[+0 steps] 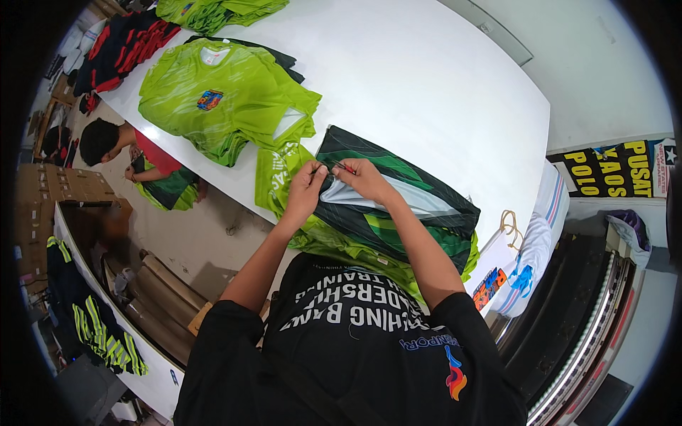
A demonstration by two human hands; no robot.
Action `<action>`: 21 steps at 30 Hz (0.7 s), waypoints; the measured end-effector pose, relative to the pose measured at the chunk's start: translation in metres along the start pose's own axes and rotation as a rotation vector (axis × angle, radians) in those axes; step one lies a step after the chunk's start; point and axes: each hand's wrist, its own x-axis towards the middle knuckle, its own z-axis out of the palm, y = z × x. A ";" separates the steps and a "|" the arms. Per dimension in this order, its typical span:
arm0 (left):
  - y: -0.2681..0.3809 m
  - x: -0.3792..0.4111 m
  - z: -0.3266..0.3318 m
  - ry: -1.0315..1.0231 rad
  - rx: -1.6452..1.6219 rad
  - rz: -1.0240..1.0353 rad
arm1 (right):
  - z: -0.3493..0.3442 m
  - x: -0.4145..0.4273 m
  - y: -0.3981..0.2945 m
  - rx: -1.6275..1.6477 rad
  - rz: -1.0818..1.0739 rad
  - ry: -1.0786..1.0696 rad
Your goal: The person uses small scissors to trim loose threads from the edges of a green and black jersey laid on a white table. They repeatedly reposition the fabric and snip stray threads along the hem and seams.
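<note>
A dark green patterned garment [394,186] with a pale inner side lies across lime green shirts near the table's front edge. My left hand [306,186] pinches the garment's left edge between thumb and fingers. Close beside it, my right hand [362,178] holds a small red-handled tool [347,168], its tip at the pinched edge; its exact kind cannot be told. Up and to the left lies a stack of lime green shirts [229,96] with a colourful printed badge. Another lime green shirt [277,170] with white lettering lies under and beside my left hand.
The white table [426,80] bears dark and red garments [128,48] at the far left. A white paper bag [493,266] with rope handles stands at the right by wrapped white bundles [533,245]. Left, beyond the table's edge, a person in a red shirt [154,154] handles green cloth.
</note>
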 end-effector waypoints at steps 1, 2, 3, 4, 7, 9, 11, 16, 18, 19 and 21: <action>0.000 0.000 -0.001 0.003 0.017 0.009 | -0.002 0.004 0.000 0.011 0.046 -0.012; 0.000 -0.001 -0.003 0.006 0.034 0.019 | -0.004 0.009 -0.002 0.022 0.092 -0.023; -0.001 -0.002 -0.003 0.007 0.049 0.028 | -0.006 0.012 -0.003 0.033 0.139 -0.032; -0.004 -0.001 -0.003 0.007 0.043 0.044 | -0.008 0.015 -0.005 0.065 0.194 -0.049; -0.006 0.001 -0.002 0.020 0.051 0.058 | -0.008 0.021 -0.007 0.162 0.325 -0.100; -0.006 0.000 -0.002 0.048 0.087 0.023 | -0.004 0.024 -0.008 0.219 0.365 -0.133; -0.004 0.000 0.000 0.075 0.115 0.044 | 0.000 0.026 -0.009 0.206 0.357 -0.117; -0.006 0.002 0.000 0.124 0.233 0.122 | 0.017 0.021 0.000 0.107 0.184 0.232; -0.005 0.003 0.003 0.125 0.224 0.151 | 0.028 0.011 0.008 0.312 0.099 0.503; -0.004 0.002 0.003 0.117 0.228 0.155 | 0.030 0.003 0.010 0.319 0.099 0.482; -0.001 0.001 0.004 0.097 0.235 0.164 | 0.033 -0.021 0.013 0.335 0.097 0.444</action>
